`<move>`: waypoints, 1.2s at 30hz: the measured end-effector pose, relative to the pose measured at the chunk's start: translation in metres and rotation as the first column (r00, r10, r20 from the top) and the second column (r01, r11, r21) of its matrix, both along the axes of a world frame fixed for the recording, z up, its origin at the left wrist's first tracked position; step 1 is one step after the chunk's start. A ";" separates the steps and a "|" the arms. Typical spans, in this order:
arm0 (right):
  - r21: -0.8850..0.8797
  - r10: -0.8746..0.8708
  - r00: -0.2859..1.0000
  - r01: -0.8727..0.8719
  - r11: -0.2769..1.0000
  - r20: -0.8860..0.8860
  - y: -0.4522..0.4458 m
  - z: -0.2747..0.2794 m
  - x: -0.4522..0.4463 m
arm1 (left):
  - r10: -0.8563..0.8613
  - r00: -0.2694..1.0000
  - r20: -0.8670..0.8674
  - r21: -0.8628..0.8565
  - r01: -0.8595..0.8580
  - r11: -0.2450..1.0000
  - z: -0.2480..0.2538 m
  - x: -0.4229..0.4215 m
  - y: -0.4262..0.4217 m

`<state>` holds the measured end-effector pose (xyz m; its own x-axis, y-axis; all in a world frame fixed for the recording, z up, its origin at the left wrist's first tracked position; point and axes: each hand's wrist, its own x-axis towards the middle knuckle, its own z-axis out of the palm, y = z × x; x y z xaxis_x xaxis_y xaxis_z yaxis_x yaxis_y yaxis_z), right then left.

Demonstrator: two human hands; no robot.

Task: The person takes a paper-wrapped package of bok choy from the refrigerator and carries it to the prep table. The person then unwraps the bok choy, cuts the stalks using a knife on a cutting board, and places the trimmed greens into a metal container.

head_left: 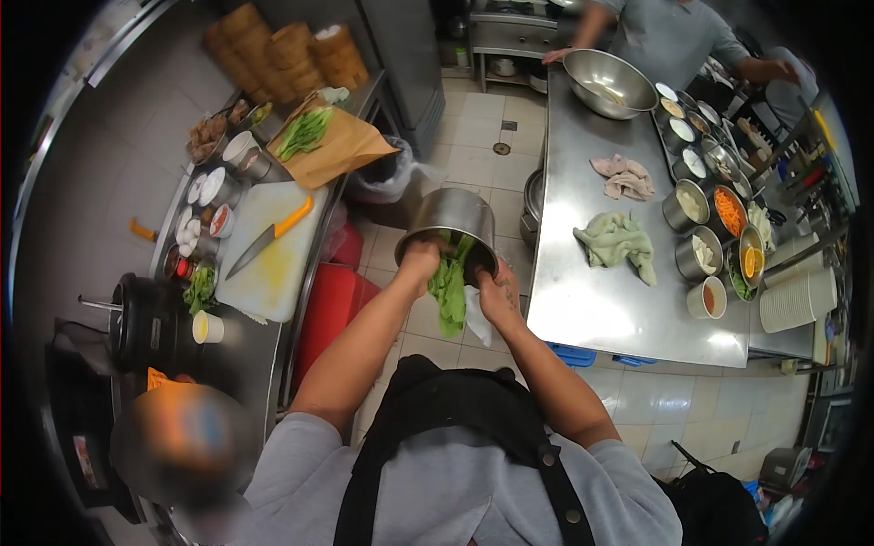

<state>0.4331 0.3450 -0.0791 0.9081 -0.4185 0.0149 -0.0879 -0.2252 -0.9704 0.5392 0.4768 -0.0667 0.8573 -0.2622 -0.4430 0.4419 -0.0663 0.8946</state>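
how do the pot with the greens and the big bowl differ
Pose: the pot is tipped with its mouth toward the person, while the bowl sits upright on the table.
Shape: the pot has straight, steep walls; the bowl flares out wide.
Contents: leafy greens hang from the pot's mouth; none show at the bowl.
Both are round, shiny metal.

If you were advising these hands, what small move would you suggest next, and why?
I would probably tuck the leafy greens further inside the metal pot with the left hand, since leaves hang past the pot's rim, and the right hand is at the opposite side.
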 end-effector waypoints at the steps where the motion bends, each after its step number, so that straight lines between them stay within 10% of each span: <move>1: 0.000 0.004 1.000 -0.004 1.000 0.000 -0.002 -0.001 -0.001 | 0.020 0.998 0.056 0.074 -0.024 0.997 -0.007 -0.001 -0.001; 6: -0.065 -0.018 1.000 0.016 0.998 -0.024 -0.009 -0.034 -0.002 | -0.117 0.938 0.327 0.420 -0.033 0.907 -0.011 -0.015 -0.009; 8: -0.076 -0.061 0.995 0.066 0.995 0.075 -0.010 -0.026 -0.008 | -0.569 0.589 0.573 0.710 -0.011 0.704 -0.061 0.007 0.002; 11: -0.038 -0.026 0.999 0.027 0.999 0.040 -0.013 -0.023 -0.014 | -0.427 0.674 0.603 0.650 -0.105 0.753 -0.020 -0.028 -0.016; 21: -0.098 0.000 0.997 0.009 0.995 0.083 -0.037 -0.025 -0.042 | -0.213 0.080 0.974 0.228 -0.352 0.908 0.059 -0.115 0.015; 24: -0.078 0.037 0.999 -0.035 0.996 0.023 -0.040 -0.041 -0.049 | 0.003 0.272 0.962 0.138 -0.499 0.856 0.015 -0.099 0.043; 26: -0.003 0.121 0.990 -0.121 0.993 -0.070 -0.039 -0.023 -0.056 | -0.031 0.955 0.296 0.232 -0.040 0.972 -0.039 -0.080 0.073; 31: 0.077 0.293 0.949 -0.285 0.955 -0.115 -0.019 -0.033 -0.052 | 0.217 0.970 0.111 -0.107 -0.206 0.973 -0.057 -0.107 0.069; 36: -0.008 0.385 0.876 -0.405 0.914 -0.291 0.016 -0.087 -0.045 | 0.297 0.941 0.159 -0.070 -0.290 0.955 -0.037 -0.120 0.086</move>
